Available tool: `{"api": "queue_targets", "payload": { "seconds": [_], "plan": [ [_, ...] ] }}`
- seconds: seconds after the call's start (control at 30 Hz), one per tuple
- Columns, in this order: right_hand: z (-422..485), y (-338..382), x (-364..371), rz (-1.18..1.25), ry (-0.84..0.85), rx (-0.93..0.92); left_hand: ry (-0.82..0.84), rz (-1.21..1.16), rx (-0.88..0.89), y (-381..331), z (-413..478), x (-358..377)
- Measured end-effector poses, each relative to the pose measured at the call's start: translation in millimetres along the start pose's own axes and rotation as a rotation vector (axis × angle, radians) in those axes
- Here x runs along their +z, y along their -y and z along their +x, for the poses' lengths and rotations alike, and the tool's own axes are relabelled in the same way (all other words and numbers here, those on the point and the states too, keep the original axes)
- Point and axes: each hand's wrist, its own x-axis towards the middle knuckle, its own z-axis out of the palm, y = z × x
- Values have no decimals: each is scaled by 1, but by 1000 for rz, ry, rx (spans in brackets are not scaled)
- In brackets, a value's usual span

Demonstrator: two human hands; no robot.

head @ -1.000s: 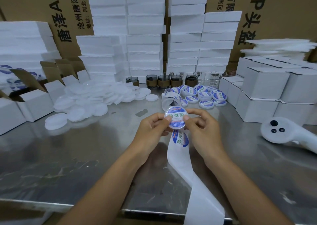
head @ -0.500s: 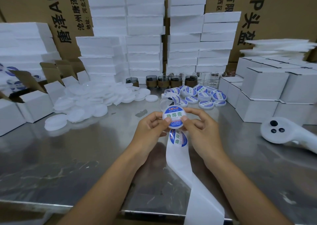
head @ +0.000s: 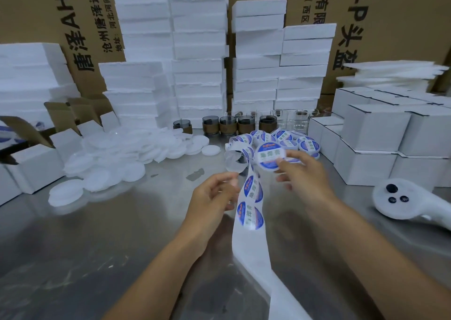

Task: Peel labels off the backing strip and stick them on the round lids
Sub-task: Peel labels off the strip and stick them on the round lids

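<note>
— Right hand is holding what, exactly?

— It is gripping a labelled lid between thumb and fingertips at the lid's right side. It is holding the lid up off the steel table, with the printed face tilting towards the camera.

— And the left hand?

— Its fingers are curling in at the left edge of the backing strip. Blur is smearing the fingertips, so I cannot tell whether they are pinching the strip or only brushing it.

— Where is the strip running?

— It is coming up from the near edge of the table between the two forearms and passing just beside the left fingertips. Its bare end is curling into a loop on the table, to the left of the held lid. An upper label and a lower label, both round and blue-and-white, are sitting on the strip one above the other, level with the left hand.

— What about the other lids?

— A heap of labelled lids is lying just behind the held one. Plain white lids are spreading in a loose pile at the left, well apart from that heap.

— Anything else around them?

— Dark jars are standing in a row at the back. White boxes are sitting stacked on the right, with a white handheld controller lying in front of them. Foam slabs are rising in tall stacks against brown cardboard cartons.
</note>
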Motion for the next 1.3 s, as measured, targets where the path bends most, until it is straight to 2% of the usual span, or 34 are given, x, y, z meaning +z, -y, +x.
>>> {"api": "queue_targets", "payload": {
  "seconds": [0.2,0.33,0.43,0.57,0.67,0.73,0.87,1.1,1.3],
  "plan": [
    [83,-22,-30,39,-268,235,11,11,37,13,7,-1],
    [110,-35,-42,-19,-300,332,-6,5,39,18,16,1],
    [114,-37,-41,29,-312,344,-7,11,41,18,19,2],
    [97,-34,-39,-33,-281,248,-13,4,31,15,18,3],
    [65,-21,-37,-121,-262,65,-25,-8,15,11,17,4],
    [33,-11,-30,-105,-152,-54,-49,-19,-2,7,17,4],
    [-25,-6,-6,-70,106,-150,-106,-30,-29,1,14,1],
    [-50,-16,1,-142,134,-205,-253,0,-76,3,18,-15],
    [-47,-16,-3,-138,106,-232,-443,277,-42,-5,37,-80]
  ]
}}
